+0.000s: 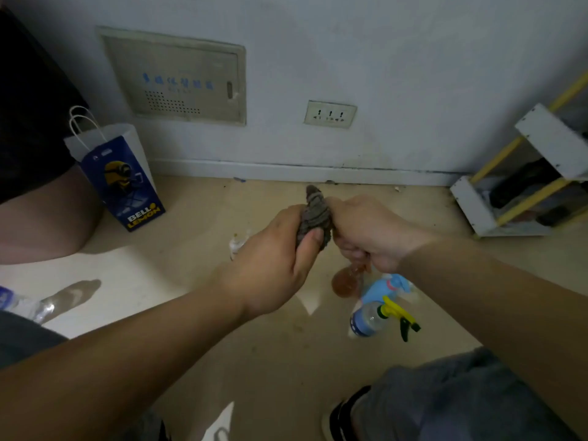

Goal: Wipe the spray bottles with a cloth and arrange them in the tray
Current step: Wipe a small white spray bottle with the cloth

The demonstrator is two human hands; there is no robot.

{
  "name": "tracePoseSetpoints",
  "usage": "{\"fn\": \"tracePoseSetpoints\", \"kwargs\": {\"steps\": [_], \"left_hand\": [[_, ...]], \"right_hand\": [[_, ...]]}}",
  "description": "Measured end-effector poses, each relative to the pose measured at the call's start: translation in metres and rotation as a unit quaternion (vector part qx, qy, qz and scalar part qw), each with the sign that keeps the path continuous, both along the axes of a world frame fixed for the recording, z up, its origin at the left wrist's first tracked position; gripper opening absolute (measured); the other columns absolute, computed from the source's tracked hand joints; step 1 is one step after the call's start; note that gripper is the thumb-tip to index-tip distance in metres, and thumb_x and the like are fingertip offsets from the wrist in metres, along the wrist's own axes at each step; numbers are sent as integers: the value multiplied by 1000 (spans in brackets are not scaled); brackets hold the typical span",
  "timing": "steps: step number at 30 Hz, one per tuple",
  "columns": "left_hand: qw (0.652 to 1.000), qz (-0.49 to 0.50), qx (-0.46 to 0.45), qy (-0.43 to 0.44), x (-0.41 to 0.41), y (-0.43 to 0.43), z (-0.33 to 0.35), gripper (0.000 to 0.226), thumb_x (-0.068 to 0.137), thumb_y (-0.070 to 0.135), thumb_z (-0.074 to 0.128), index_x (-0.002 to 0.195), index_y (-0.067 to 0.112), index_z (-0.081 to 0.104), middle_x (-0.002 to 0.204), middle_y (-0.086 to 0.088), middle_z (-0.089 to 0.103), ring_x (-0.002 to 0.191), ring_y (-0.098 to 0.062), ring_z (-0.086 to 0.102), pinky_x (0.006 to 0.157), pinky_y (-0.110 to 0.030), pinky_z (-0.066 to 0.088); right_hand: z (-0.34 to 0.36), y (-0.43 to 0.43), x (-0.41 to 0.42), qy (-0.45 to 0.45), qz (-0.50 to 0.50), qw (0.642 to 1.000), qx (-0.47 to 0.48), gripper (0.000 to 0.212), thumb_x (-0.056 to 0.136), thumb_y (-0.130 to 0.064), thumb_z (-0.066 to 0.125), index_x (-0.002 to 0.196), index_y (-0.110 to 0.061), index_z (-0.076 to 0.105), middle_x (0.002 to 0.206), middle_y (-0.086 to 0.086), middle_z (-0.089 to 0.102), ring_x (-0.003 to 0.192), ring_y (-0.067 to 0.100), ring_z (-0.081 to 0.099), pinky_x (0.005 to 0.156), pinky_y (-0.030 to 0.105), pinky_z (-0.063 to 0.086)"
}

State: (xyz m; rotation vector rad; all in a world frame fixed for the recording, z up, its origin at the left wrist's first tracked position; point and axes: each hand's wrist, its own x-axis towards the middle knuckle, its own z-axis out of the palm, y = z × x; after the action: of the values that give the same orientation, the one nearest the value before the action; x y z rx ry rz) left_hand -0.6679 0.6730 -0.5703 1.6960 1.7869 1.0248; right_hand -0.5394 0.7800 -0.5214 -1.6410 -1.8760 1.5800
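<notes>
**While cloth meets amber bottle, two sprayers lie on the floor**

As both hands meet straight below the wall socket (330, 113), the L hand (280, 249) grips a bunched grey cloth (315, 214), fingers curled round it and thumb pressed on top. R hand (366, 237) is closed in a fist round an amber bottle (345, 283); only the round base shows, sticking out under the fist. Cloth sits btwn the two hands, touching both. Whether it covers the bottle's top end can't be told, since the fist hides it.

Lower down and a bit right of the socket, a blue spray bottle (391, 286) w/ a pink part lies on the floor beside the R wrist. Just beside it, nearer the camera, a clear bottle (366, 319) w/ blue label and yellow-black trigger lies on its side.

Below-left of the socket, a blue paper bag (124, 179) stands by the wall, w/ another person's bare leg (41, 214) further left. Up-left of the socket is a grey wall panel (178, 81). Below-right of it stands a white-and-yellow rack (525, 176).
</notes>
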Motion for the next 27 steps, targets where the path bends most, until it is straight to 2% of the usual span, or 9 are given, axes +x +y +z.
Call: {"fn": "tracePoseSetpoints", "kwargs": {"steps": [3,6,7,11,14,17,21,25,27], "left_hand": [[989,24,-83,-120,6,3,-3,32,109,42,35,112,19,57,95,1,63,86,-17,60,76,-36,47],[938,50,-246,-239,7,-4,-18,50,106,44,36,94,10,70,88,-9,71,84,-27,65,85,-37,54],[917,34,-308,-252,8,-10,-22,56,105,45,36,92,5,73,85,-12,73,78,-28,67,80,-35,56],[897,11,-380,-224,4,-24,-25,61,107,40,36,88,-2,76,77,-16,71,65,-29,64,62,-28,52],[905,20,-372,-203,-2,-20,-27,61,109,42,33,86,2,73,77,-16,69,69,-31,62,69,-32,52],[909,43,-383,-157,-6,-9,-41,60,109,40,35,87,1,74,81,-16,68,76,-34,62,76,-36,53],[910,40,-383,-152,1,-3,-72,54,108,39,38,92,-1,71,82,-15,65,73,-30,58,71,-34,46],[899,23,-419,-129,7,-11,-111,53,108,41,40,96,1,73,81,-12,67,71,-28,59,71,-35,46],[893,37,-431,-120,8,-13,-127,51,108,41,41,95,3,73,81,-12,67,70,-27,59,70,-34,47]], "right_hand": [[-4,-15,15,-39,-21,994,101,40,84,-41,49,52,-20,40,46,4,33,41,19,28,50,28,29],[6,-23,36,-59,-37,978,199,48,91,-34,54,50,-16,37,52,6,32,43,18,28,45,24,25],[10,-24,44,-63,-32,970,233,51,93,-32,54,50,-11,37,51,6,33,43,17,28,42,26,25],[2,-33,82,-144,26,956,256,57,97,-48,50,53,-11,54,43,4,49,47,28,52,53,31,41],[-23,-49,100,-224,80,935,261,55,102,-43,46,51,-22,45,39,-2,42,47,9,38,71,33,29],[-47,-48,101,-316,163,889,289,34,106,-39,39,77,-21,37,59,-5,41,56,12,43,70,38,40],[-99,-42,90,-417,224,849,233,34,106,-44,34,105,-17,56,90,2,57,82,27,57,74,38,46],[-151,-32,87,-468,306,827,51,39,106,-32,42,138,-14,57,127,12,63,114,31,61,94,41,47],[-190,-44,102,-481,280,810,186,20,97,-26,60,101,-10,71,83,10,62,69,28,60,58,36,44]]}}
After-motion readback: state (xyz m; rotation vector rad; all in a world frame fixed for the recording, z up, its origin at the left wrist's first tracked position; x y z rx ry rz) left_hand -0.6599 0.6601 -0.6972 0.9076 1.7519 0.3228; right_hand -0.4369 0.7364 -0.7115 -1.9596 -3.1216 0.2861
